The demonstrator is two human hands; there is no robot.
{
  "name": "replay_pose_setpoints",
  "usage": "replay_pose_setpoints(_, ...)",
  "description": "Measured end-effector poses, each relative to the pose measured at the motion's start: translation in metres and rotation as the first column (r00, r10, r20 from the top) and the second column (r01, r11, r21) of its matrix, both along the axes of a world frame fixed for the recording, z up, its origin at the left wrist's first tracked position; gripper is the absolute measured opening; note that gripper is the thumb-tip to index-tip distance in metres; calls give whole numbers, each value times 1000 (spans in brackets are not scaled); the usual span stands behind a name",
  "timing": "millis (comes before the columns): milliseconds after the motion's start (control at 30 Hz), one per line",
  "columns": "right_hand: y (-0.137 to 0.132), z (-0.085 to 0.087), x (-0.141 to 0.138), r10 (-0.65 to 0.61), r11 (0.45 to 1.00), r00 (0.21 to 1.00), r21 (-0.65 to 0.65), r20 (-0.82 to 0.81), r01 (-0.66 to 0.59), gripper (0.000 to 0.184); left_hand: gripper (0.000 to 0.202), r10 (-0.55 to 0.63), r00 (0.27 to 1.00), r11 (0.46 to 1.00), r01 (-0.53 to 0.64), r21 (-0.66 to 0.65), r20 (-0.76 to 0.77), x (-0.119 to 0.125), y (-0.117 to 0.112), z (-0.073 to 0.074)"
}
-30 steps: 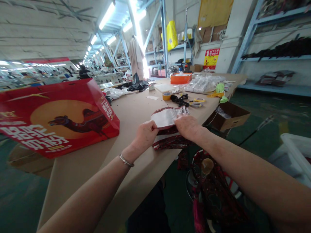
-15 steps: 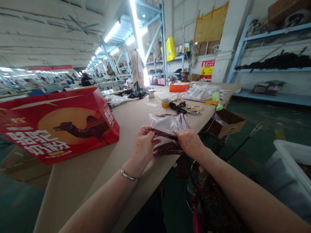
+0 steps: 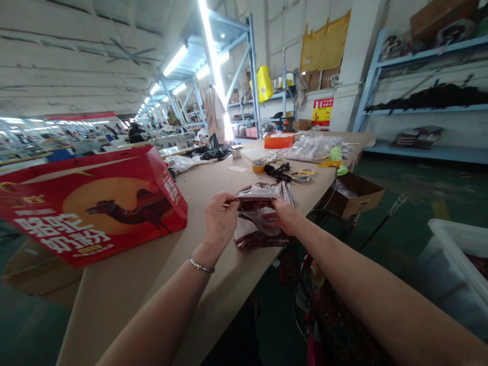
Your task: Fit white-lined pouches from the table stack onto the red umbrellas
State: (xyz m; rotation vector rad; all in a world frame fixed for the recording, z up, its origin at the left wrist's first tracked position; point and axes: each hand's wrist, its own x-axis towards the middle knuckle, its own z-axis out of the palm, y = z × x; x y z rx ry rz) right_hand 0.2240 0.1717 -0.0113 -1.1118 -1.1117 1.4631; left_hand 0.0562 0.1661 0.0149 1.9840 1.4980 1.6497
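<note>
Between my two hands stretches the dark red edge of a folded piece of fabric (image 3: 256, 204), white on one side and patterned dark red on the other. My left hand (image 3: 221, 218) pinches its left end between thumb and fingers. At the right end, my right hand (image 3: 285, 216) is closed on the same edge. More folded red-and-white fabric pieces (image 3: 263, 240) lie in a stack on the table under and behind the held edge. My hands partly cover the stack.
A large red paper bag (image 3: 133, 208) stands on the brown table (image 3: 160, 284) at left. Beyond the fabric lie a roll of yellow tape (image 3: 258, 166), yellow-handled scissors (image 3: 304, 175), an orange box (image 3: 279, 140) and clear plastic bags (image 3: 314, 147). A cardboard box (image 3: 354, 195) sits right of the table.
My hands have raised the fabric's edge slightly and turned it, so a dark red strip now faces me where the white side showed before. The view has shifted a little.
</note>
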Motion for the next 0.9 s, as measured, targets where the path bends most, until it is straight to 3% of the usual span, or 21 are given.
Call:
replay_pose_setpoints(167,2,-19,-5,-25,999,999,37,24,25,44,12,-28,985,982,59,181,-171,4,-8,27)
replay_pose_setpoints(233,4,-17,-4,-62,997,998,48,-5,62,45,10,-62,983,992,80,102,-172,7,-8,31)
replay_pose_setpoints(267,3,-13,-2,-91,993,996,74,-14,92,45,9,-90,992,996,92,15,-92,9,-9,31)
replay_pose_setpoints(333,-3,-2,1,-172,961,985,225,19,164,43,6,-140,964,971,178,-158,224,11,-13,28)
replay_pose_setpoints(367,-10,5,3,-216,921,974,347,74,178,40,8,-157,899,947,254,-195,409,11,-18,26)
replay_pose_setpoints(433,-32,16,7,-295,807,926,581,234,110,34,14,-191,700,905,397,-153,688,9,-36,24)
replay_pose_setpoints(500,-63,19,11,-321,728,864,684,389,-38,28,18,-204,540,869,484,-103,816,3,-60,21)
replay_pose_setpoints(533,-81,16,13,-307,722,844,686,439,-93,26,17,-186,492,848,517,-114,851,1,-73,18)
replay_pose_setpoints(600,-115,1,16,-244,756,839,638,486,-149,24,16,-101,435,791,581,-193,895,-4,-96,7)
replay_pose_setpoints(700,-158,-33,20,-115,835,884,526,453,-161,20,15,58,388,679,660,-321,920,-1,-121,-26)
replay_pose_setpoints(767,-178,-56,22,-57,915,953,396,298,-70,19,18,126,364,620,697,-360,923,8,-135,-56)
replay_pose_setpoints(800,-185,-66,23,-68,956,986,294,151,21,19,18,130,385,579,719,-385,914,14,-142,-70)
replay_pose_setpoints(833,-191,-74,24,-114,980,993,161,-28,117,18,17,108,432,512,748,-423,895,20,-150,-82)
replay_pose_setpoints(900,-201,-86,27,-260,964,903,-146,-342,222,14,19,0,531,300,808,-507,847,32,-166,-97)
